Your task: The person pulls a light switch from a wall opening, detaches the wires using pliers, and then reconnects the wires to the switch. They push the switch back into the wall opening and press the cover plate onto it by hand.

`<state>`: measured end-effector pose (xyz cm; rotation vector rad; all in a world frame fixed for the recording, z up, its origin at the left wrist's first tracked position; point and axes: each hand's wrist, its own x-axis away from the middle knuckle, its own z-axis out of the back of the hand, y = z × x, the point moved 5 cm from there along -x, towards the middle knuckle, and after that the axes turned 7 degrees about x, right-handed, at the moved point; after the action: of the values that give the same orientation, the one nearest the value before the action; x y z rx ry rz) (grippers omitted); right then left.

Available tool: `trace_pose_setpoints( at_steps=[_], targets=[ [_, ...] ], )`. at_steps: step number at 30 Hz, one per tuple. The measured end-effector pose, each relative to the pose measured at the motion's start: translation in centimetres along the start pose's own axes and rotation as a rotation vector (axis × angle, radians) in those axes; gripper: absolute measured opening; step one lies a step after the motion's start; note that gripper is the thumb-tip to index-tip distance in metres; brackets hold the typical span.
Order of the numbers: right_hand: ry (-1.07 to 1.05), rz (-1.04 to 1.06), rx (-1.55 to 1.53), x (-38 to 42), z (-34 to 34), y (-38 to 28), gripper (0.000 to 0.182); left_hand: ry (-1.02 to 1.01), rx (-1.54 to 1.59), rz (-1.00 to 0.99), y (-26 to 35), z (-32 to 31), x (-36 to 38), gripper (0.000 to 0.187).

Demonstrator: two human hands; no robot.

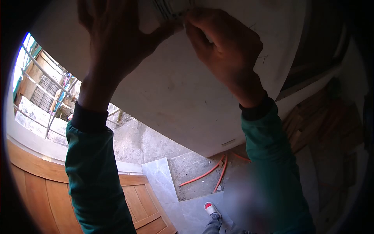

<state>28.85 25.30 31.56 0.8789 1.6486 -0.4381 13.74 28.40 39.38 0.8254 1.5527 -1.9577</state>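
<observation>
Both of my arms reach up to a pale, flat surface (167, 105) with a few dark marks on it. My left hand (120, 37) lies against it with fingers spread, the thumb stretched out to the right. The fingertips run out of the top of the view. Close to that thumb, my right hand (226, 43) is closed in a pinch; whatever sits between its fingertips is too dark and small to name. Just above the thumb and pinch, a small pale fitting with dark, thin strands (167, 9) shows at the top edge, partly cut off.
Below are a wooden panelled door (39, 191), grey floor tiles (161, 179) and orange conduit (202, 177) on rough concrete. A foot in a sandal (210, 208) stands on the tiles. Metal bars (46, 84) are at the left, stacked wood pieces (311, 113) at the dim right.
</observation>
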Motion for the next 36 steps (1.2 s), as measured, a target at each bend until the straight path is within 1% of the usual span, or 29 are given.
trace_pose_setpoints(
  at_steps=[1, 2, 4, 5, 7, 8, 10, 11, 13, 14, 16, 17, 19, 20, 21, 22, 23, 24, 25, 26, 27, 28, 29, 31, 32, 34, 36],
  targets=[
    [-0.069, 0.018, 0.092, -0.1, -0.2, -0.1, 0.022, 0.003, -0.016, -0.002, 0.1, 0.1, -0.2, 0.110],
    [-0.067, 0.021, 0.091, -0.1, -0.3, 0.0, 0.022, 0.005, -0.018, -0.001, 0.3, 0.5, -0.1, 0.110],
    [-0.036, 0.012, 0.072, 0.0, -0.4, 0.3, 0.023, -0.263, 0.173, 0.202, 0.9, 1.4, -0.7, 0.110],
    [-0.035, 0.014, 0.071, 0.0, -0.3, 0.3, 0.023, -0.261, 0.171, 0.203, 0.6, 0.7, -0.5, 0.110],
    [-0.025, 0.030, 0.036, -0.1, -0.3, 0.2, 0.021, -0.044, 0.018, 0.061, 0.8, 0.7, -0.8, 0.110],
    [-0.023, 0.031, 0.033, -0.2, -0.4, 0.3, 0.021, -0.043, 0.014, 0.062, 0.6, 0.8, -0.3, 0.110],
    [-0.017, 0.035, -0.004, -0.3, -0.4, 0.4, 0.021, -0.246, 0.094, 0.147, 1.2, 2.0, -0.9, 0.110],
    [-0.018, 0.033, -0.002, -0.2, -0.4, 0.5, 0.021, -0.247, 0.096, 0.146, 1.2, 2.0, -0.9, 0.110],
    [-0.113, 0.010, 0.038, -0.3, -0.6, 0.6, 0.021, -0.259, 0.123, 0.159, 1.3, 1.9, -1.0, 0.112],
    [-0.110, 0.011, 0.040, -0.4, -0.4, 0.4, 0.021, -0.256, 0.122, 0.157, 1.3, 1.5, -0.8, 0.112],
    [-0.197, -0.040, 0.111, -1.0, -0.4, -0.1, 0.021, -0.053, 0.233, 0.082, 1.6, 1.5, -0.4, 0.112],
    [-0.193, -0.035, 0.111, -1.3, -0.2, -0.3, 0.021, -0.048, 0.230, 0.082, 1.5, 1.3, -0.2, 0.112],
    [-0.334, -0.038, 0.269, -1.9, -0.4, -0.5, 0.022, -0.181, 0.210, 0.163, 1.3, 1.0, -0.2, 0.110],
    [-0.329, -0.028, 0.269, -2.3, -0.3, -0.7, 0.022, -0.195, 0.210, 0.177, 1.4, 1.0, -0.3, 0.109],
    [-0.428, -0.040, 0.356, -2.4, -0.6, -0.8, 0.021, -0.186, 0.205, 0.183, 1.5, 1.2, -0.4, 0.109],
    [-0.527, -0.051, 0.445, -2.5, -0.9, -0.8, 0.021, -0.225, 0.246, 0.210, 1.5, 1.4, -0.4, 0.109],
    [-0.522, -0.037, 0.446, -2.8, -0.8, -1.2, 0.021, -0.262, 0.288, 0.238, 1.5, 1.4, -0.5, 0.109],
    [-0.596, -0.064, 0.476, -3.0, -1.0, -1.3, 0.019, -0.300, 0.293, 0.265, 1.3, 1.1, -0.4, 0.112],
    [-0.669, -0.092, 0.504, -3.1, -1.2, -1.3, 0.018, -0.288, 0.289, 0.274, 1.1, 0.8, -0.2, 0.112],
    [-0.664, -0.076, 0.503, -3.4, -1.2, -1.5, 0.018, -0.226, 0.327, 0.265, 0.9, 0.7, -0.1, 0.110],
    [-0.687, -0.053, 0.460, -3.6, -1.3, -1.6, 0.013, -0.166, 0.364, 0.254, 0.9, 0.6, 0.2, 0.108],
    [-0.709, -0.029, 0.419, -3.7, -1.3, -1.7, 0.008, -0.151, 0.378, 0.256, 0.9, 0.4, 0.3, 0.106],
    [-0.702, -0.015, 0.420, -3.8, -1.3, -1.6, 0.008, -0.138, 0.370, 0.261, 0.9, 0.3, 0.4, 0.106],
    [-0.769, -0.043, 0.401, -3.3, -1.5, -1.3, 0.012, -0.186, 0.423, 0.273, 1.1, 0.2, 0.5, 0.105],
    [-0.767, -0.031, 0.402, -3.4, -1.4, -1.5, 0.012, -0.201, 0.443, 0.285, 1.1, 0.2, 0.4, 0.104],
    [-0.964, -0.163, 0.449, -3.1, -1.8, -1.1, 0.013, -0.181, 0.459, 0.291, 1.1, 0.1, 0.5, 0.103],
    [-0.961, -0.161, 0.487, -3.6, -1.8, -1.3, 0.013, -0.180, 0.469, 0.294, 1.2, -0.1, 0.5, 0.101]
  ],
)
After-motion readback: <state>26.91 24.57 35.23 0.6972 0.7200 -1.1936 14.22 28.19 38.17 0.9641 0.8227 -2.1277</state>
